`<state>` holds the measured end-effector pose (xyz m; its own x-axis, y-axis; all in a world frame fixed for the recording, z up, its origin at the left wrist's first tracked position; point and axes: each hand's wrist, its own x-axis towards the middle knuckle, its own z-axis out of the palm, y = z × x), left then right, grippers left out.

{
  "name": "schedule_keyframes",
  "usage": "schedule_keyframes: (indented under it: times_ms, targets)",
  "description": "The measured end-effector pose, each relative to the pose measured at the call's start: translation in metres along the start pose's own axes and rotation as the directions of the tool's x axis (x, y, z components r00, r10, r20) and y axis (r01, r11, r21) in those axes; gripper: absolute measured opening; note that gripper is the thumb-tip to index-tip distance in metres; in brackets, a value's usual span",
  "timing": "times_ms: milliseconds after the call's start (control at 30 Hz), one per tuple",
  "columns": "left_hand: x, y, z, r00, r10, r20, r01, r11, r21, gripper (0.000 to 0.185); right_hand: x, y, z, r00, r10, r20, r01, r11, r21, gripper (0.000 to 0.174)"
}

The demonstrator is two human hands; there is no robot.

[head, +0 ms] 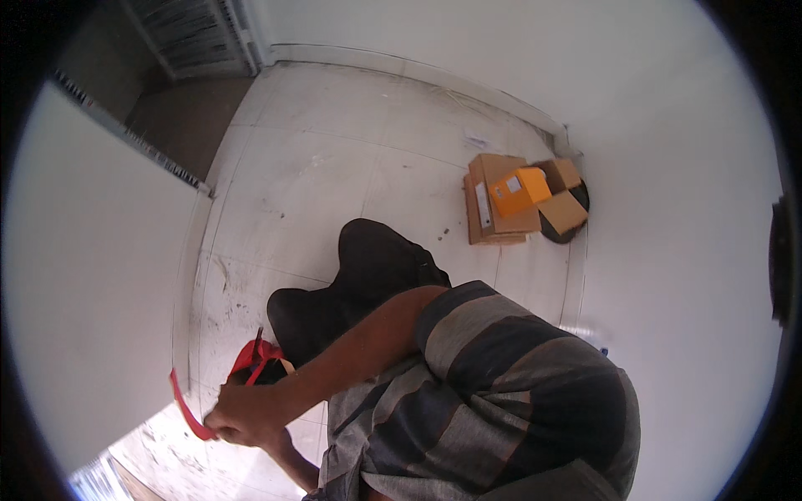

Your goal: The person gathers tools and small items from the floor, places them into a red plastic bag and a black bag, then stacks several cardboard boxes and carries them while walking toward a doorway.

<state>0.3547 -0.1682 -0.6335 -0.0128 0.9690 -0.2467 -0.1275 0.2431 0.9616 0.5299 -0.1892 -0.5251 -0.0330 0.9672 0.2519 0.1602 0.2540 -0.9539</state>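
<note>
My right hand (247,410) reaches across to the lower left, its fingers closed on a curved red strip (183,407) that sticks out toward the wall. Behind that hand, my left forearm (294,460) comes up from below; the left hand itself is hidden. Just beyond my right wrist, a red fabric item (254,352), perhaps a bag, shows beside my knee, with a dark thin piece rising from it. Its lower part is covered by my hand and arm. My bent knees in dark trousers (369,269) are in the middle of the view.
Cardboard boxes (485,225) are stacked by the right wall, with an orange box (520,191) on top. An open carton (564,213) sits on a dark round object (567,237) beside them. A doorway (188,119) opens at upper left. Dirt marks the tiled floor (301,169).
</note>
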Motion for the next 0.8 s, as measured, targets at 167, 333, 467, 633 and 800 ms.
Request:
schedule_keyframes:
  times_ms: [167, 333, 467, 633, 800]
  targets:
    - [0.041, -0.005, -0.009, 0.992, 0.127, -0.016, -0.125, 0.987, 0.106, 0.032, -0.02, 0.021, 0.01, 0.987, -0.068, -0.149, 0.039, 0.98, -0.193, 0.014]
    - [0.135, 0.026, -0.058, 0.901, 0.435, 0.0, -0.414, 0.857, 0.308, 0.035, -0.092, 0.031, -0.119, 0.967, -0.126, -0.219, 0.094, 0.984, -0.152, 0.019]
    - [0.081, 0.119, 0.032, 0.857, 0.515, 0.019, -0.468, 0.763, 0.445, 0.025, -0.236, 0.074, -0.193, 0.785, 0.155, -0.599, -0.415, 0.851, -0.323, 0.017]
    - [0.067, 0.167, 0.102, 0.446, 0.819, 0.361, -0.867, 0.295, 0.401, 0.033, -0.426, 0.102, -0.183, 0.076, 0.151, -0.986, -0.695, 0.716, 0.056, 0.019]
    - [0.075, 0.178, 0.166, 0.285, 0.823, 0.492, -0.958, 0.233, 0.165, 0.044, -0.546, 0.174, -0.076, -0.408, 0.33, -0.851, -0.659, 0.539, 0.525, 0.022]
